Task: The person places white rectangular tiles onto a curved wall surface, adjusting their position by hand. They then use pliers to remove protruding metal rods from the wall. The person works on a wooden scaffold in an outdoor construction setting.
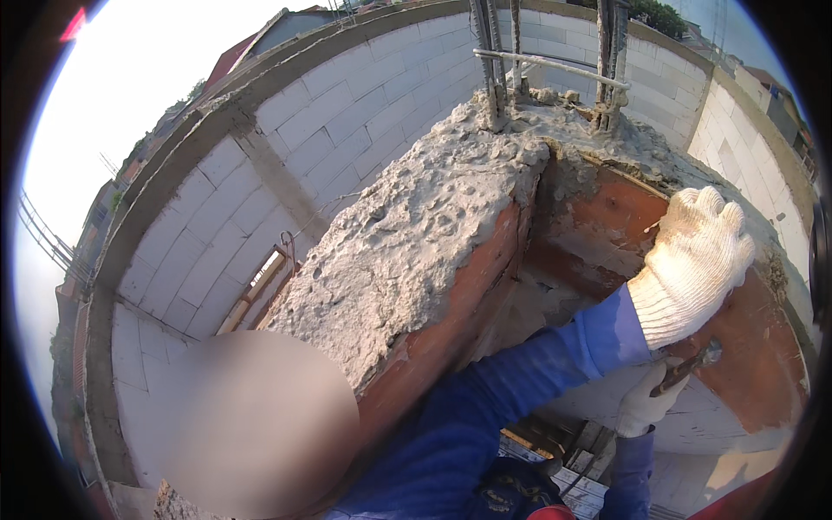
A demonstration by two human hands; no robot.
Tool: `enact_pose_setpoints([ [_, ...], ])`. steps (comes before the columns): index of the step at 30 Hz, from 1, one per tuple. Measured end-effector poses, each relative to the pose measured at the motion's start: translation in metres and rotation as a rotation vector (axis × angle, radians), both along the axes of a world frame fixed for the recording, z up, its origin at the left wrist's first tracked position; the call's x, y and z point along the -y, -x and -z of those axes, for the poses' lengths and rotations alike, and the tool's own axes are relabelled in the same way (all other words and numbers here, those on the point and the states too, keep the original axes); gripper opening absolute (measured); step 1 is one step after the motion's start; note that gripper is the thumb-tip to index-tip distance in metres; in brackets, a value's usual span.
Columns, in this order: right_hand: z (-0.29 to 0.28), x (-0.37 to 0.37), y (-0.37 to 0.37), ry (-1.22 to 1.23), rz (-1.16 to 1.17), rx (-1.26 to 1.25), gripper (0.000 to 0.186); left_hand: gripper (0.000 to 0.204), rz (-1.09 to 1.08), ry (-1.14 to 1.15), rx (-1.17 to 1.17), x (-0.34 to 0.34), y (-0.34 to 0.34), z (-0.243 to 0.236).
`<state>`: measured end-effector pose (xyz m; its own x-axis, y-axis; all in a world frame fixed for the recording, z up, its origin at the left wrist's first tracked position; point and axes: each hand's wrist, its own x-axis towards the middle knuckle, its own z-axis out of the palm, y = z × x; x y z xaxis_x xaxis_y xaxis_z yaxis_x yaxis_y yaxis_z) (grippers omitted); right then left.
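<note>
My left hand (693, 264), in a white knitted glove, reaches across to the right on a blue sleeve. Its fingers curl over the top edge of a reddish-brown formwork board (754, 355); the fingertips are hidden. Lower down, my right hand (643, 403), gloved alike, is closed around a hammer (680, 374) beside that board. The hammer's grey metal head points up and right. Rough grey concrete (407, 225) fills the top of the beam formwork, whose brown side board (451, 308) runs along my arm.
Steel rebars (607, 69) rise from the concrete at the back, tied by a bent bar (550, 61). White block walls (347, 104) surround the work. A blurred round patch (260, 425) covers the lower left. Timber pieces (589, 446) lie far below.
</note>
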<state>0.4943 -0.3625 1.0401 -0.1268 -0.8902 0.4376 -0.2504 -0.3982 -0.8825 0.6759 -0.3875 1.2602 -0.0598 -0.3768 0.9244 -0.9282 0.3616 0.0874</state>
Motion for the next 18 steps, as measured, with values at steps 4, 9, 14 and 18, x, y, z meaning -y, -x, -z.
enact_pose_setpoints([
  [4, 0.061, -0.071, -0.009, -0.268, 0.174, 0.027, 0.047, 0.015, 0.001, 0.122, -0.020, 0.004, 0.000, 0.007],
  [9, 0.033, -0.049, 0.054, -0.323, -0.040, -0.092, 0.043, 0.023, 0.036, 0.004, 0.019, 0.004, -0.002, -0.002],
  [14, 0.017, -0.047, 0.083, -0.409, 0.030, -0.340, 0.048, 0.035, -0.057, 0.082, 0.028, -0.006, -0.006, -0.007],
  [18, 0.046, -0.086, 0.124, -0.562, 0.036, -0.036, 0.053, 0.033, -0.011, 0.111, 0.070, 0.000, 0.008, -0.005],
])
